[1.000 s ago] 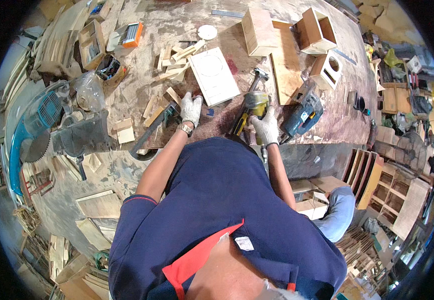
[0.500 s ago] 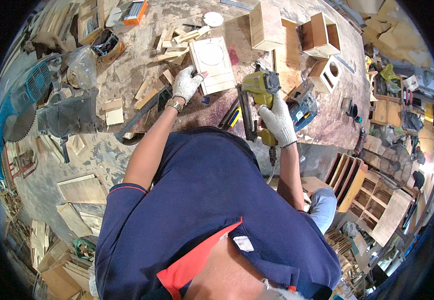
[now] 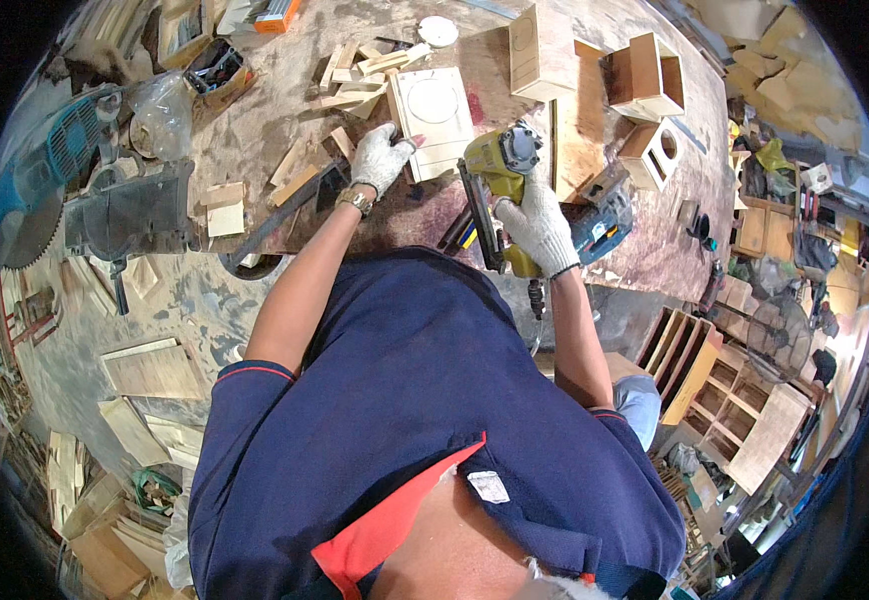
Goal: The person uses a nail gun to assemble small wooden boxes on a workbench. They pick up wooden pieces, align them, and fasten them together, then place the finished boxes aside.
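My left hand (image 3: 383, 160), in a white work glove, grips the left edge of a pale wooden box (image 3: 443, 150). A round outline marks the box's top face, and the fingertips reach onto that face. My right hand (image 3: 538, 225), also gloved, is wrapped round the handle of a yellow-green nail gun (image 3: 495, 165). The gun's head points away from me, just right of the box and apart from it. Its long dark magazine lies toward my body. A hose fitting (image 3: 536, 300) hangs from its handle.
Wood offcuts (image 3: 355, 85) lie behind and left of the box. Right of the gun are a blue power tool (image 3: 600, 228) and several wooden boxes (image 3: 647, 80). A blue circular-bladed saw (image 3: 40, 200) stands at far left. A white disc (image 3: 438, 31) lies at the back.
My right hand has brought the nail gun left, closer to the box, and turned its head slightly. The left hand keeps its hold on the box edge. The whole view has shifted a little.
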`<act>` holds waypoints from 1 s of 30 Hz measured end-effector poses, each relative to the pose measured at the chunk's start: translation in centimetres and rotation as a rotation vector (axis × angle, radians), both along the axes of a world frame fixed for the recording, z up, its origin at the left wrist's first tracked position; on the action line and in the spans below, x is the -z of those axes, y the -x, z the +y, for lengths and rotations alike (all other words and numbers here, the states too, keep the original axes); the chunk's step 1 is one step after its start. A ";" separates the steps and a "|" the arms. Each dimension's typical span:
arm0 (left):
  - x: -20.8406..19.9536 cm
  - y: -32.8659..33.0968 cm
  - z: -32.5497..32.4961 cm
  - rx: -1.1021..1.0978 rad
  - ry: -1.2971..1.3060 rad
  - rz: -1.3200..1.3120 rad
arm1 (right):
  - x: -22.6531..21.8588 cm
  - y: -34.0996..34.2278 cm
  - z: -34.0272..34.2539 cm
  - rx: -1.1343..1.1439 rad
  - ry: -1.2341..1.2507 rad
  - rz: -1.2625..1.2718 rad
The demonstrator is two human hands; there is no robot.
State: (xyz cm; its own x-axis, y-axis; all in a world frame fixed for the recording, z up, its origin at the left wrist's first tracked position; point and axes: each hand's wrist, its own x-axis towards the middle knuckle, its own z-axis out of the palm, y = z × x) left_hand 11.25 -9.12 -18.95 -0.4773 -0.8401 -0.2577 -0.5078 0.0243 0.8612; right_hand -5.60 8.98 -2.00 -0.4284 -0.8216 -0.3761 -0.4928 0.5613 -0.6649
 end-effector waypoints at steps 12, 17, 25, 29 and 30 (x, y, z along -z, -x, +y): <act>-0.9 0.0 0.3 -0.011 0.074 -0.026 | 1.4 -1.8 -0.1 -0.087 0.067 0.129; -0.9 -0.1 0.3 -0.017 0.056 0.015 | 2.0 -2.2 -0.3 -0.104 0.031 0.132; -1.0 -0.2 0.5 -0.001 0.039 0.006 | 3.8 1.9 3.1 0.242 0.115 0.440; -0.7 -0.2 0.7 -0.018 0.035 0.044 | 8.1 1.9 3.5 0.389 0.017 0.729; -0.6 -0.2 0.8 -0.030 0.026 0.068 | 8.8 2.0 3.4 0.393 -0.091 0.694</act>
